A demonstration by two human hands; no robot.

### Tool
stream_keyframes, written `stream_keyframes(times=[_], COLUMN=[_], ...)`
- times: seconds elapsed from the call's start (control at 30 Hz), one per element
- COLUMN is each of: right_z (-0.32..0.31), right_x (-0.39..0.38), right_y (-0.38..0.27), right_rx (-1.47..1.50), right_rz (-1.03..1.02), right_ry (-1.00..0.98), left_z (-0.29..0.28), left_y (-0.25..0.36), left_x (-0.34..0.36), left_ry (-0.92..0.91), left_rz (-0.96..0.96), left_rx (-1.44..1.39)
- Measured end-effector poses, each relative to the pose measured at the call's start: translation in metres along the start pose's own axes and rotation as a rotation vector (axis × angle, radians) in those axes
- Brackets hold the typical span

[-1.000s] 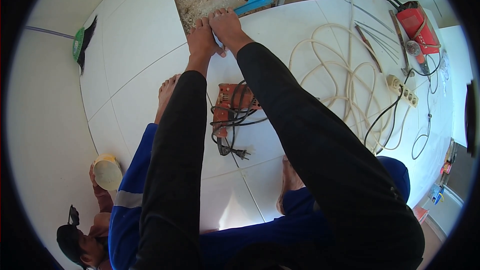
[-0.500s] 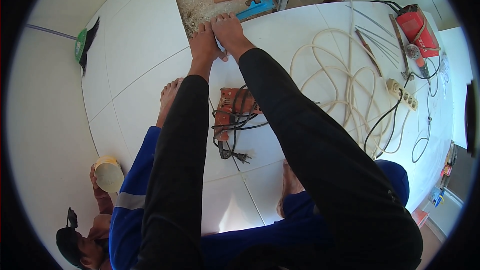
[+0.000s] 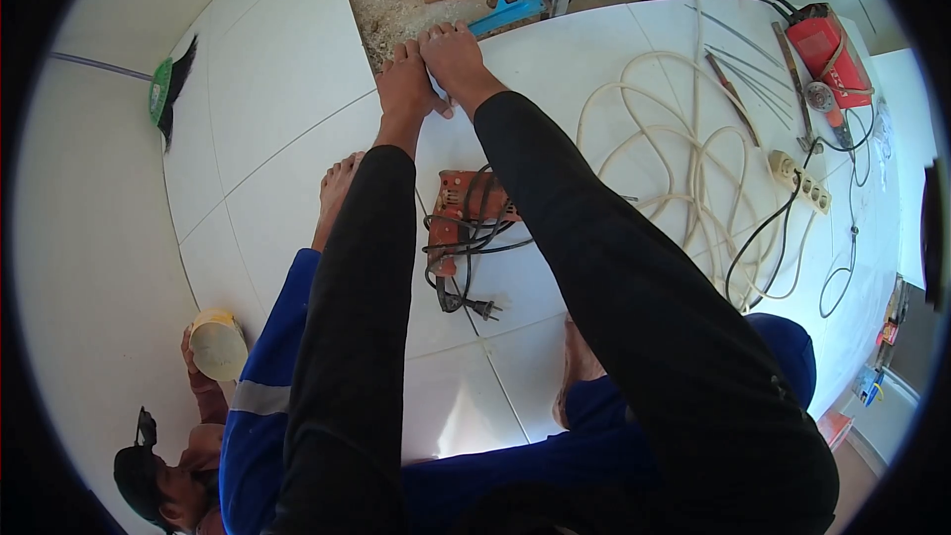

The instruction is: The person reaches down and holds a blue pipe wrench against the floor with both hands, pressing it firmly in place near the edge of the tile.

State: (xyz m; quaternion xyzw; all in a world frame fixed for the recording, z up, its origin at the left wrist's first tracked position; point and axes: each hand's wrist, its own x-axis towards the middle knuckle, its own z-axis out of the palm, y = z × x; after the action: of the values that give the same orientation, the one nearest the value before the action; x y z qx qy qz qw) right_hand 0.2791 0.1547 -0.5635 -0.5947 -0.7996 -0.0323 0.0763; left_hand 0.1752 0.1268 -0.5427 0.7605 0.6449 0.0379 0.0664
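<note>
The left hand [image 3: 405, 87] and right hand [image 3: 456, 59] lay side by side beyond the red drill [image 3: 452, 210], fingers over the white tile's [image 3: 442, 145] far edge; gripping or merely pressing, could not tell. The tile lay flat, running from under the drill to the rubble patch [image 3: 372, 12] beyond it. Judged stiff, fairly heavy, brittle at corners, slick-faced (dust likely no help). Best hold: the exposed far edge, hands spread.
</note>
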Motion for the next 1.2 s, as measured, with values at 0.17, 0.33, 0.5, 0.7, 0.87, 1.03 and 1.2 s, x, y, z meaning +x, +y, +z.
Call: stream_keyframes(times=[0.17, 0.33, 0.5, 0.7, 0.87, 1.03, 1.2], right_z=[-0.003, -0.005, -0.009, -0.007, -0.004, -0.002, -0.004], right_x=[0.000, -0.003, -0.002, -0.001, -0.001, -0.002, 0.000], right_y=[0.001, 0.001, 0.000, -0.001, -0.001, 0.001, -0.001], right_rx=[0.004, -0.006, -0.002, 0.001, 0.007, -0.006, 0.006], right_rz=[0.004, -0.006, -0.005, -0.004, -0.001, -0.004, 0.000], right_ry=[-0.018, -0.038, -0.036, -0.036, -0.003, 0.005, -0.006], left_z=[0.003, 0.007, 0.007, 0.007, 0.006, 0.004, -0.001], left_y=[-0.002, -0.002, -0.004, -0.004, -0.004, -0.001, -0.001], left_x=[0.001, 0.003, 0.005, 0.004, 0.003, 0.002, 0.002], left_ry=[-0.007, -0.025, 0.009, 0.012, 0.020, -0.007, -0.014], left_rz=[-0.014, -0.001, -0.006, 0.001, 0.012, -0.002, -0.004], left_rx=[0.005, -0.010, 0.000, 0.001, 0.002, 0.026, 0.041])
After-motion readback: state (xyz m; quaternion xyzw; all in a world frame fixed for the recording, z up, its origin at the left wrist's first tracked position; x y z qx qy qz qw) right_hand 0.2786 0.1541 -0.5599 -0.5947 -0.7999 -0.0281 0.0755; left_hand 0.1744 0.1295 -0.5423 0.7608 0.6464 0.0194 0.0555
